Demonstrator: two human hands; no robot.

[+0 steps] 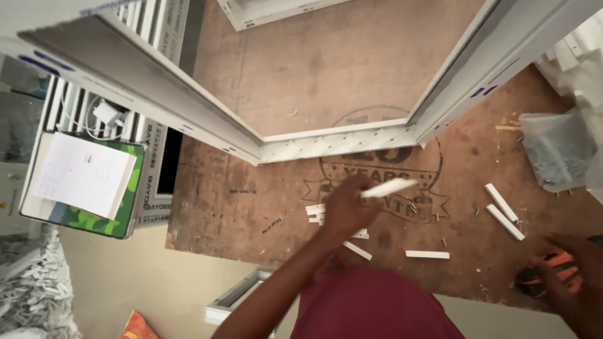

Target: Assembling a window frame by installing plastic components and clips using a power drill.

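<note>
My left hand (344, 210) hovers over the brown board (326, 69) and is shut on a short white plastic strip (391, 187) that points to the right; the strip is blurred. Under that hand lie a few more white strips (316, 214). My right hand (568, 279) sits at the lower right edge, shut on an orange and black power tool (553, 274), partly cut off by the frame. A white window frame (326, 144) lies on the board just beyond my left hand, its near corner angled toward me.
Loose white strips (502, 212) and a flat one (427, 254) lie on the board's right part among small screws. A clear plastic bag (556, 147) sits at the right. A green-edged notepad (85, 182) rests on stacked white profiles at the left.
</note>
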